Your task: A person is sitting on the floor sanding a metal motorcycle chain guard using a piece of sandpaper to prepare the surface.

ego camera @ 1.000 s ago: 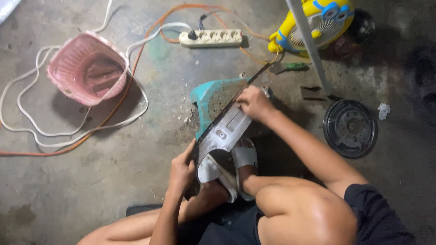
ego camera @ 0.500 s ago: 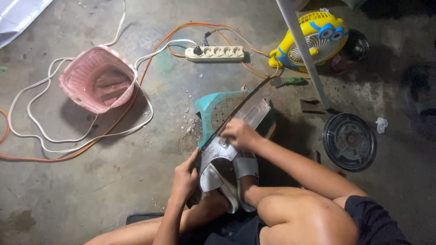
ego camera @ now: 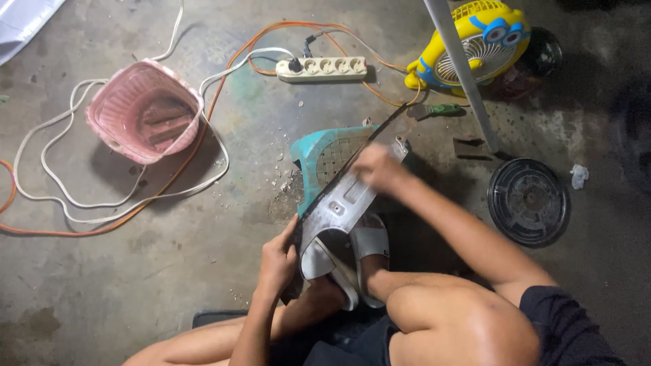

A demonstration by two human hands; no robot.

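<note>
while the left hand (ego camera: 278, 261) grips the near end of a grey metal panel (ego camera: 339, 203), the right hand (ego camera: 376, 166) presses flat on its far end, over a teal stool (ego camera: 319, 152).

The left hand (ego camera: 279, 261) is gripping the near end of a grey curved panel (ego camera: 339, 203) while the right hand (ego camera: 375, 166) is pressing its far end over a teal stool (ego camera: 319, 159).

right hand (ego camera: 376, 166) motion-blurred, white sheet (ego camera: 24, 17) cut off at corner
</note>
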